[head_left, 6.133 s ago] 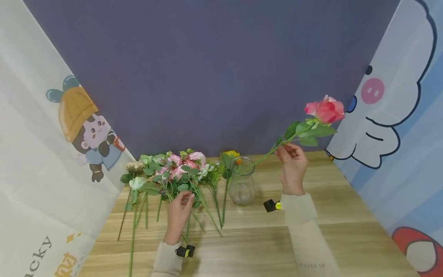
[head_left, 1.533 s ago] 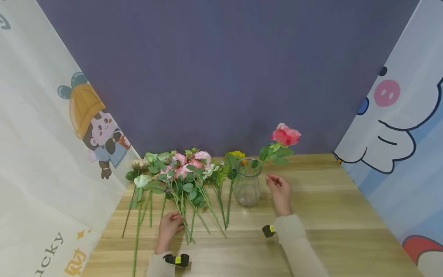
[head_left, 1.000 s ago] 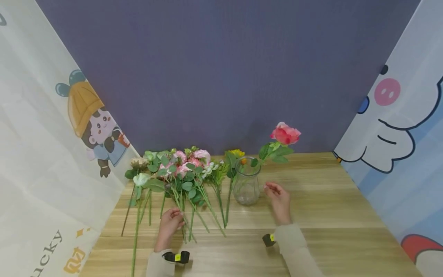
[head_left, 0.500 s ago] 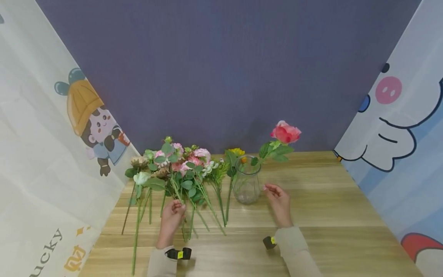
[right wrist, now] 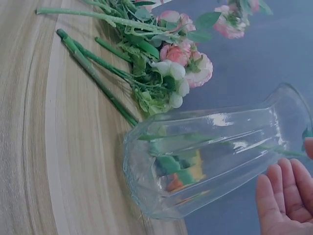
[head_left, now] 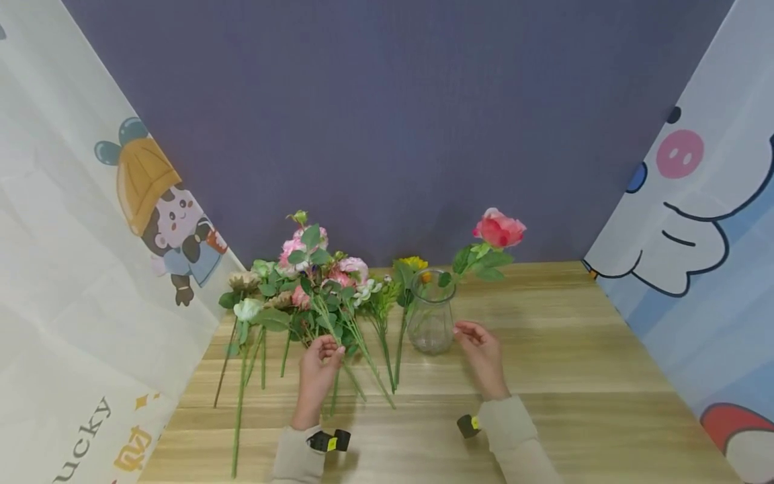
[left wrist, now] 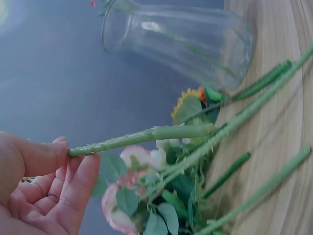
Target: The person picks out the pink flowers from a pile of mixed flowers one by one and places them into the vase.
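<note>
My left hand (head_left: 318, 368) pinches a green flower stem (left wrist: 142, 139) between thumb and fingers, its cut end poking past the grip. This stem carries a spray of light pink flowers (head_left: 291, 252) with round leaves, raised above the other flowers. My right hand (head_left: 482, 356) is beside the clear glass vase (head_left: 431, 333), fingers loosely bent with nothing in them. In the right wrist view its fingertips (right wrist: 274, 183) are right by the vase's neck. A deep pink rose (head_left: 499, 230) leans out of the vase to the right, its stem showing through the glass.
Left of the vase, several artificial flowers lie on the wooden table (head_left: 574, 403), among them a white flower (head_left: 248, 310), more pink blooms (head_left: 353, 267) and a yellow sunflower (head_left: 414, 263). A dark panel (head_left: 387, 134) stands behind, with printed curtains on both sides.
Earlier the right hand held the rose; now it stands in the vase. The left hand has lifted the pink spray up and rightward. The right hand has shifted slightly toward the vase.
</note>
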{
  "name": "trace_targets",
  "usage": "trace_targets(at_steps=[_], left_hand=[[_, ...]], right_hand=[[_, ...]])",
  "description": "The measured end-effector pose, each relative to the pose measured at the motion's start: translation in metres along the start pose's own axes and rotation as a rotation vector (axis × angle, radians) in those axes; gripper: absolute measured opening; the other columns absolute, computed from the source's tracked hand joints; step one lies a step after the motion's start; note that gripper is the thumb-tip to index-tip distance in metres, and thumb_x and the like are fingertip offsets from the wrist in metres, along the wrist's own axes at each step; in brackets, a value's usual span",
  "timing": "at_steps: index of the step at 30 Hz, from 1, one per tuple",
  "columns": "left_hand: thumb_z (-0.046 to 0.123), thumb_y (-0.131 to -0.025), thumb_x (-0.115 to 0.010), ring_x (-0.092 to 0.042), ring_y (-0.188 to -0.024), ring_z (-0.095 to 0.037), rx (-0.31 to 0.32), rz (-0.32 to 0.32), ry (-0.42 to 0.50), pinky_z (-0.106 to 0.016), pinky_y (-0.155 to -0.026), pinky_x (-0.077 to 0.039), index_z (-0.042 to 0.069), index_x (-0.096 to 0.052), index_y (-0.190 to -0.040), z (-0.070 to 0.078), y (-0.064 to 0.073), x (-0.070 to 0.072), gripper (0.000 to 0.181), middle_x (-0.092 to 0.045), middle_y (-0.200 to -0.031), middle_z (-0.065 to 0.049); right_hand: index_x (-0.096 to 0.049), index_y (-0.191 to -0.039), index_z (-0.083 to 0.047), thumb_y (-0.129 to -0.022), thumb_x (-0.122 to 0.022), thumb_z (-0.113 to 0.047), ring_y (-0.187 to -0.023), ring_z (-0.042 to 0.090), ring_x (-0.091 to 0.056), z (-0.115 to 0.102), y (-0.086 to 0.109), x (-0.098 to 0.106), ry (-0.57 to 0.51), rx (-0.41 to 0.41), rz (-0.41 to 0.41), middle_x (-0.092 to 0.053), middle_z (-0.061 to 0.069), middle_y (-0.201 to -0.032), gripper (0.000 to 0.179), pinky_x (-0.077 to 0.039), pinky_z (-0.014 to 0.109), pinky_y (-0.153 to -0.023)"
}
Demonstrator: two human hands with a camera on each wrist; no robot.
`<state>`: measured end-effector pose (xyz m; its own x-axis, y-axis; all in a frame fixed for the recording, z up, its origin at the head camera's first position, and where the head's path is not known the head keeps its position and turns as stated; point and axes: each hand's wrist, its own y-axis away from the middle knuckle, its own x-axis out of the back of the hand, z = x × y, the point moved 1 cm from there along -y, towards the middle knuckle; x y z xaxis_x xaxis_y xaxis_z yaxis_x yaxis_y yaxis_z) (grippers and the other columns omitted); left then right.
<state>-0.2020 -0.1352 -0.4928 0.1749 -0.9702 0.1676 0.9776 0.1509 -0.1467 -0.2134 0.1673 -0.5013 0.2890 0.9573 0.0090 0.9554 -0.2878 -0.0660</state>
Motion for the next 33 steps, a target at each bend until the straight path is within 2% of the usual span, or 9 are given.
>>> trace_targets(at_steps=[7, 10, 14, 23, 28, 33], left_hand=[[-0.005, -0.086, -0.063, -0.056, -0.078, -0.013, -0.074, 0.001, -0.007, -0.020, -0.060, -0.053, -0.013, -0.054, -0.102, 0.012, 0.002, -0.014, 0.021, -0.058, -0.094, -0.023], [-0.005, -0.084, -0.065, -0.057, -0.076, -0.013, -0.090, 0.004, -0.016, -0.020, -0.059, -0.053, -0.011, -0.056, -0.101, 0.014, 0.003, -0.019, 0.020, -0.059, -0.092, -0.022], [-0.003, -0.083, -0.067, -0.057, -0.076, -0.012, -0.111, -0.008, -0.021, -0.020, -0.059, -0.052, -0.008, -0.058, -0.100, 0.016, 0.003, -0.027, 0.020, -0.060, -0.090, -0.017], [0.002, -0.085, -0.068, -0.057, -0.078, -0.014, -0.176, -0.082, -0.024, -0.021, -0.059, -0.050, -0.005, -0.058, -0.100, 0.026, 0.009, -0.045, 0.019, -0.060, -0.091, -0.015], [0.003, -0.085, -0.068, -0.059, -0.081, -0.018, -0.156, -0.124, -0.047, -0.022, -0.061, -0.050, -0.003, -0.059, -0.100, 0.033, 0.014, -0.056, 0.019, -0.062, -0.093, -0.016], [-0.003, -0.084, -0.066, -0.061, -0.084, -0.029, -0.173, -0.164, -0.069, -0.022, -0.062, -0.052, -0.003, -0.059, -0.098, 0.058, 0.024, -0.064, 0.016, -0.061, -0.093, -0.022]], right_hand=[[-0.062, -0.109, 0.007, -0.087, -0.065, -0.005, -0.084, 0.006, -0.060, -0.006, 0.004, -0.004, 0.021, -0.006, -0.036, -0.064, 0.017, -0.104, 0.025, -0.049, 0.017, -0.076], [-0.063, -0.108, 0.006, -0.087, -0.066, -0.005, -0.085, 0.006, -0.060, -0.009, 0.006, -0.005, 0.026, 0.004, -0.039, -0.064, 0.017, -0.103, 0.024, -0.049, 0.017, -0.076], [-0.063, -0.108, 0.007, -0.087, -0.066, -0.005, -0.085, 0.007, -0.061, -0.012, 0.007, -0.007, 0.008, 0.017, -0.056, -0.063, 0.022, -0.106, 0.025, -0.049, 0.018, -0.076], [-0.061, -0.112, 0.007, -0.087, -0.067, -0.008, -0.087, 0.008, -0.060, -0.019, 0.012, -0.014, -0.023, -0.012, -0.100, -0.062, 0.021, -0.110, 0.030, -0.050, 0.020, -0.079], [-0.062, -0.110, 0.007, -0.086, -0.068, -0.008, -0.087, 0.009, -0.061, -0.021, 0.015, -0.018, -0.030, 0.005, -0.117, -0.063, 0.019, -0.107, 0.028, -0.050, 0.019, -0.078], [-0.064, -0.106, 0.006, -0.086, -0.067, -0.005, -0.086, 0.010, -0.062, -0.024, 0.017, -0.023, -0.028, 0.032, -0.128, -0.064, 0.020, -0.105, 0.023, -0.051, 0.020, -0.077]])
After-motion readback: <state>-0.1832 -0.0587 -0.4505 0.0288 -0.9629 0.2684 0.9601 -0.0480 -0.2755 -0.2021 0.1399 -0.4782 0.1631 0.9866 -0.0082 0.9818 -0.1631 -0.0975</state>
